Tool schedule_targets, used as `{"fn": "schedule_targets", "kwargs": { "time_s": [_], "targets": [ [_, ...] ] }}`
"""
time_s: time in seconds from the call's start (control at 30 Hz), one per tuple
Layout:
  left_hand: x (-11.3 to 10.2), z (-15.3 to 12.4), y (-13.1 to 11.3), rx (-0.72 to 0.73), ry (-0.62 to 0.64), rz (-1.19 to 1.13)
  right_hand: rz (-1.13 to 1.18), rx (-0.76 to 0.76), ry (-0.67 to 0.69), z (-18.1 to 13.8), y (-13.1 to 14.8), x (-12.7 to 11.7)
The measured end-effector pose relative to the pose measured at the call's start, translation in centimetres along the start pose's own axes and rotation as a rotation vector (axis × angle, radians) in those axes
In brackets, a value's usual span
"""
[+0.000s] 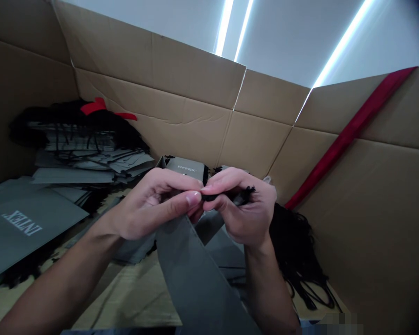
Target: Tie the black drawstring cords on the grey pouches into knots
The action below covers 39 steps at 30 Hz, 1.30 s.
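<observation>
Both hands meet in the middle of the view over a grey paper bag [199,274], which hangs tilted below them. My left hand [153,202] is closed at the bag's upper edge, its thumb pressed near a black cord [211,197]. My right hand [244,204] pinches that cord between thumb and fingers, and a frayed black end sticks out by its palm. Fingers hide where cord and bag meet.
Flat grey bags marked INTEX [38,223] lie at the left, before a stack of bags with black cords [80,139]. More bags [185,168] stand behind the hands. A black cord bundle [296,251] lies right. Cardboard walls [181,102] surround the table; a red strap [349,135] crosses one.
</observation>
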<state>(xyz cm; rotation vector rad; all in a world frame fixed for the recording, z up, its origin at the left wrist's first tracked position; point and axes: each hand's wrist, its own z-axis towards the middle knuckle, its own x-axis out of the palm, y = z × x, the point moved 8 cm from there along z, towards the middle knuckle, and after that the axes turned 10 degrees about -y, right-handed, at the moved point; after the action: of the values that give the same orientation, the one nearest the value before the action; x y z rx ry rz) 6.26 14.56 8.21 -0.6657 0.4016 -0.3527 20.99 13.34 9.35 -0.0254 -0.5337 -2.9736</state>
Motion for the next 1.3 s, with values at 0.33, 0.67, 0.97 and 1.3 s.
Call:
{"fn": "schedule_targets", "kwargs": {
  "time_s": [0.33, 0.67, 0.97, 1.3],
  "targets": [
    [-0.3, 0.4, 1.1, -0.106, -0.042, -0.024, -0.019, 0.115, -0.112, -0.2, -0.6, 0.2],
    [-2.1, 0.0, 0.6, 0.003, -0.052, 0.196, -0.257, 0.109, 0.031, 0.0, -0.5, -0.6],
    [-1.3, 0.1, -0.1, 0.024, -0.008, 0.301, -0.264, -0.030, 0.006, 0.0, 0.5, 0.0],
    [-1.4, 0.6, 0.5, -0.098, 0.028, 0.324, -0.369, 0.113, -0.049, 0.3, -0.7, -1.4]
  ]
}}
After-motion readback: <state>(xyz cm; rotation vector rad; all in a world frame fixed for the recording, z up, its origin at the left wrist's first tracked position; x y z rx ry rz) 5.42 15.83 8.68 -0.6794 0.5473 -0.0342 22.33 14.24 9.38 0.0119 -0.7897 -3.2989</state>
